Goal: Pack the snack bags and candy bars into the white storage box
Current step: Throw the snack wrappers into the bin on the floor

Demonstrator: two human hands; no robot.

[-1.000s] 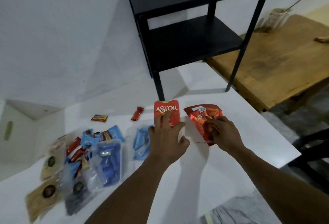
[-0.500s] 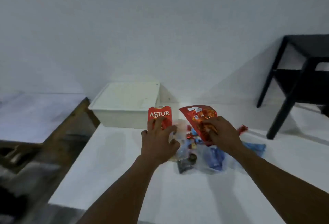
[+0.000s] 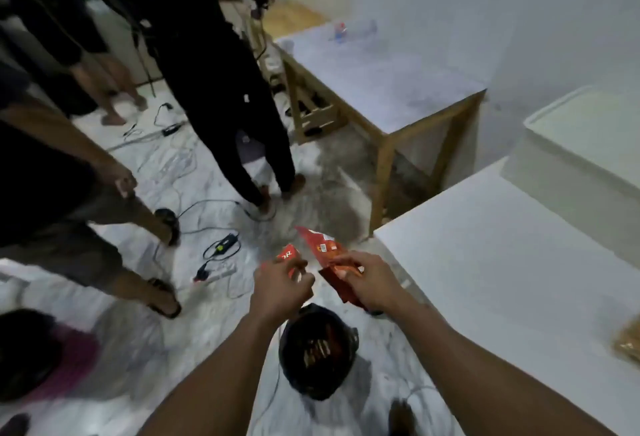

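Both hands are held out over the floor (image 3: 145,359) in the lower middle of the frame, off the counter's (image 3: 502,262) near corner. The left hand (image 3: 281,292) pinches a small red box (image 3: 289,255) between thumb and curled fingers; only a scrap of its white lettering shows. Just beside it, the right hand (image 3: 369,283) grips a red snack bag (image 3: 322,249) by its middle, thumb on top, and the bag stands tilted with its upper end pointing to the upper left. Box and bag are near each other but apart.

The white storage box (image 3: 561,172) sits at the far end of the counter, at the right edge of the frame – open on top, well apart from both hands. A brown packet (image 3: 628,344) lies on the counter at the lower right edge, blurred.

Below the hands a black bin (image 3: 317,356) stands on the floor. Cables (image 3: 221,248) trail across the pale floor at centre left, and several people (image 3: 214,65) in dark clothes stand in the upper left. A wooden-legged table (image 3: 381,79) stands in the upper middle
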